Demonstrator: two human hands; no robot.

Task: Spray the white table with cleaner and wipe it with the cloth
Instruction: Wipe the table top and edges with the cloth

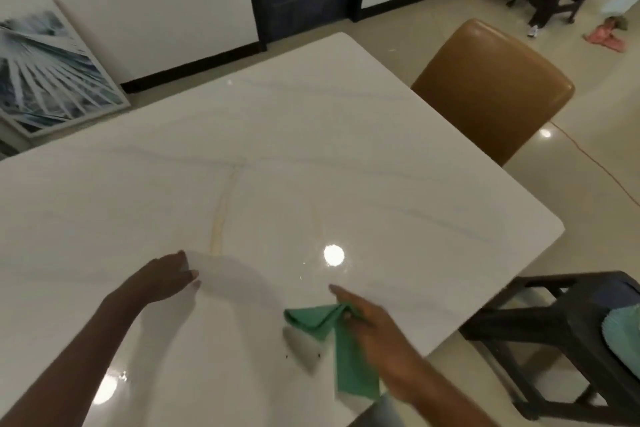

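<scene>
A: What is seen of the room and the surface?

B: A tiled floor [588, 135] and white walls are seen, with a framed picture [52, 69] leaned at the far left and a tan chair [491, 87] drawn up at the far right edge. Most of the view is filled by the glossy white desk [311, 149], across which a pale streak [221, 218] is run away from the person.

A: Where is the cloth placed relative to the hands?

B: The green cloth [343, 354] is held by the right hand [367, 319], pinched near its top fold and trailed back toward the near edge, its long axis running roughly near to far. The left hand [166, 277] is held open with nothing in it, fingers extended just over the desk, well apart from the cloth.

A: Which way would a wipe be taken?

B: The streak lies ahead and leftward of the cloth, so the cloth would probably be carried forward and left. No spray bottle is seen.
</scene>
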